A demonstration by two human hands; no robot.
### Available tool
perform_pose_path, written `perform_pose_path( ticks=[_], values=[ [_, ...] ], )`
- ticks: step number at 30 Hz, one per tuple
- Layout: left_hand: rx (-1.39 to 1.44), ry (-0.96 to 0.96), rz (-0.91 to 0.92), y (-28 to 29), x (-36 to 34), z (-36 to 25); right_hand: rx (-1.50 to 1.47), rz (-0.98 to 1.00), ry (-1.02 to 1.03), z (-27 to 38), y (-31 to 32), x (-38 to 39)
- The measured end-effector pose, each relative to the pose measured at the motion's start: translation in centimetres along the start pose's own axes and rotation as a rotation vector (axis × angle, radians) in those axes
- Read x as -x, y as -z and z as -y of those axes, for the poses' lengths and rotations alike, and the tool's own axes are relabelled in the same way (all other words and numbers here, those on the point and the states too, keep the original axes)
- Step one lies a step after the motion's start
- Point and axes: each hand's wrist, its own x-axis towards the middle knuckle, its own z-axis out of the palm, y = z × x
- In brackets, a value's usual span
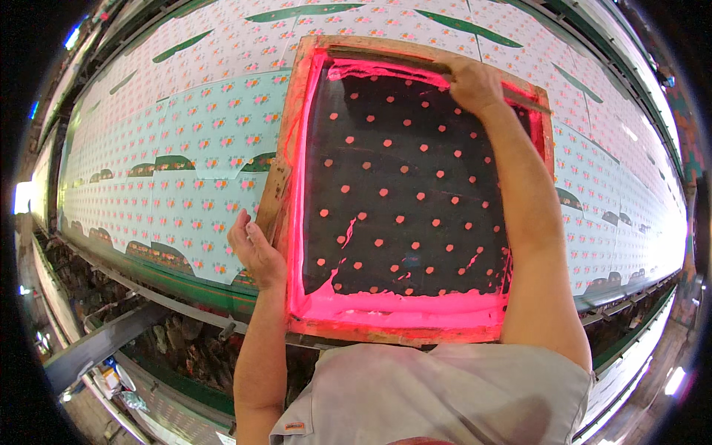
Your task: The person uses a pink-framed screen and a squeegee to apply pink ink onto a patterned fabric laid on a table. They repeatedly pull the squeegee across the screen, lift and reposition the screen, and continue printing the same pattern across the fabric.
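A wooden printing screen [415,331] lies on the long table, its dark mesh [400,178] dotted with small pink spots. Bright pink ink [400,304] is pooled along the near side and smeared down the sides. At the far end, my right hand [477,83] grips a long wooden squeegee [393,59] that spans the inside of the frame. My left hand [256,251] is beside the frame's left edge, next to a wooden piece [273,194] fixed there. Its fingers are loosely bent and apart, with nothing seen in them.
Light blue cloth pieces [215,111] with flower prints cover the table on both sides. Paler printed pieces [222,37] lie farther back, with dark green gaps [471,28] between them. A metal rail [185,315] runs along the near edge, and a grey beam [104,345] juts out at lower left.
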Motion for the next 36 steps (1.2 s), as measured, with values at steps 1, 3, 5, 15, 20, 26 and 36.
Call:
perform_pose_path(
  ticks=[1, 3, 5, 15, 20, 26, 36],
  values=[
    [-0.024, 0.008, 0.003, 0.1, 0.1, 0.0, -0.015, 0.058, -0.038, -0.9, 0.0, -0.2],
    [-0.04, -0.03, 0.014, 0.1, 0.1, 0.0, -0.024, 0.171, -0.15, -2.3, 0.6, 0.0],
    [-0.041, 0.018, 0.031, 0.0, -0.1, 0.0, 0.023, 0.131, -0.06, -2.4, 1.1, 0.6],
    [-0.005, -0.035, 0.035, -0.5, -0.7, 0.1, -0.115, 0.331, -0.032, 4.9, 5.9, 13.8],
    [0.051, -0.002, 0.088, -0.7, -1.3, 0.4, -0.146, 0.265, 0.074, 10.0, 7.4, 25.6],
    [0.149, 0.003, 0.111, 0.1, -0.7, 0.5, -0.15, 0.28, 0.06, 16.5, 9.3, 37.5],
    [-0.014, -0.081, 0.14, 0.4, -0.7, 0.7, -0.19, 0.13, 0.064, 20.9, 9.7, 46.4]
  ],
)
